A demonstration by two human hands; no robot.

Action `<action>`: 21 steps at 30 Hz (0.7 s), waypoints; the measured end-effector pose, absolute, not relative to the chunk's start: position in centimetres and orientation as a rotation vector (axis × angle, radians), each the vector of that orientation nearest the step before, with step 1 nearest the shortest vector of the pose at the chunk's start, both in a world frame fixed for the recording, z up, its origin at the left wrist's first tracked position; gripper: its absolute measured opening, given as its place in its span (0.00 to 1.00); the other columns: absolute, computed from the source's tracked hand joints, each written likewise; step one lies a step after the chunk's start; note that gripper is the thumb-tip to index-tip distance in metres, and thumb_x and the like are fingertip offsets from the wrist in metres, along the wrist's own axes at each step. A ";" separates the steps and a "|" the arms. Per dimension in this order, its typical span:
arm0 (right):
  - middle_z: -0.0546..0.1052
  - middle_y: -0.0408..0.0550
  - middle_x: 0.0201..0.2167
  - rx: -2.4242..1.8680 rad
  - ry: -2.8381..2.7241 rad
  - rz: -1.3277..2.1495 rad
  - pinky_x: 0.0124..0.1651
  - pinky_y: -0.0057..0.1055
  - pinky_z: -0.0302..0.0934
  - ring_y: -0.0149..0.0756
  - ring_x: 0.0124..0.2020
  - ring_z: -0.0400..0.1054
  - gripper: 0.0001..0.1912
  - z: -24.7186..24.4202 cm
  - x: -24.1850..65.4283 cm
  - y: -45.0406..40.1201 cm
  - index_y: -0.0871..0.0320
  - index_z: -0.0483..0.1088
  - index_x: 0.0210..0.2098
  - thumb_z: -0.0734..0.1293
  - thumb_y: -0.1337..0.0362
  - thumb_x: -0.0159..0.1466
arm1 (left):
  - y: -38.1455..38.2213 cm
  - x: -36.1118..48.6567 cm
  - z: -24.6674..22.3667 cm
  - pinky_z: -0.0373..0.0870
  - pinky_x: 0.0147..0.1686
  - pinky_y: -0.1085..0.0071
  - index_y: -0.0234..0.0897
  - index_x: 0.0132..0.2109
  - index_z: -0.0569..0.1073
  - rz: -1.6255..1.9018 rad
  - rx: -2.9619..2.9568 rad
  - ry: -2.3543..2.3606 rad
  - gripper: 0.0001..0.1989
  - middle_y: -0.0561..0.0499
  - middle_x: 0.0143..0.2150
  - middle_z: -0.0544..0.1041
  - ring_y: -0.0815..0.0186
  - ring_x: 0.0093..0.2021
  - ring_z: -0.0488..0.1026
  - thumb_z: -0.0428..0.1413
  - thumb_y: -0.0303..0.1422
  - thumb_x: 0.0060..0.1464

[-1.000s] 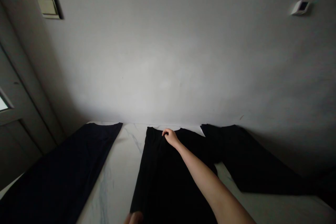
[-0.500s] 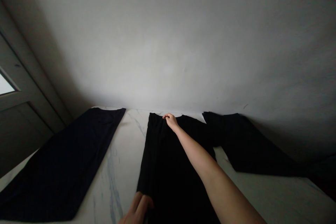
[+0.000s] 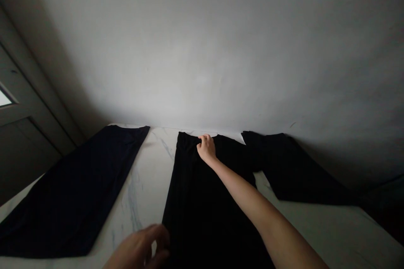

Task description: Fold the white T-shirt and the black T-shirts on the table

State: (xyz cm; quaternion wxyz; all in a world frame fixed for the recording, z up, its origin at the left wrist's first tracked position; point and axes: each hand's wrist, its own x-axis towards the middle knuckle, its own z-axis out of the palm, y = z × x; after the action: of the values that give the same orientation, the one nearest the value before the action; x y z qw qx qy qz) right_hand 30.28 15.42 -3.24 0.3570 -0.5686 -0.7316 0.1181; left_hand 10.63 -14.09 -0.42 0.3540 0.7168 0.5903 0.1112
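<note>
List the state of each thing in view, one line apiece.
Right hand: on the middle garment near its top edge, fingers curled; grip unclear.
Left hand: off the cloth, over the marble, fingers loosely curved, holding nothing.
Middle black garment: lying flat, running towards the wall.
Navy garment: lying flat and slanted.
Right black garment: lying flat and slanted.
Marble tabletop: white, grey-veined, against the wall.
</note>
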 end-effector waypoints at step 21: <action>0.60 0.53 0.67 -0.778 -2.844 0.480 0.70 0.46 0.41 0.44 0.69 0.50 0.27 -2.3 31.0 -1.0 0.55 0.63 0.64 0.62 0.51 0.69 | -12.9 7.5 -1.3 0.56 0.67 0.48 0.60 0.63 0.63 0.106 2.546 1.220 0.33 0.54 0.68 0.63 0.51 0.68 0.59 0.63 0.40 0.52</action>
State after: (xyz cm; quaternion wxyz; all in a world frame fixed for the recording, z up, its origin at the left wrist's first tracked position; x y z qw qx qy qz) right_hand 30.99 -1.04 -2.25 0.0770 -0.2598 -0.9491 0.1603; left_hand 7.46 -12.87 -1.28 0.1576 0.8899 0.4265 0.0371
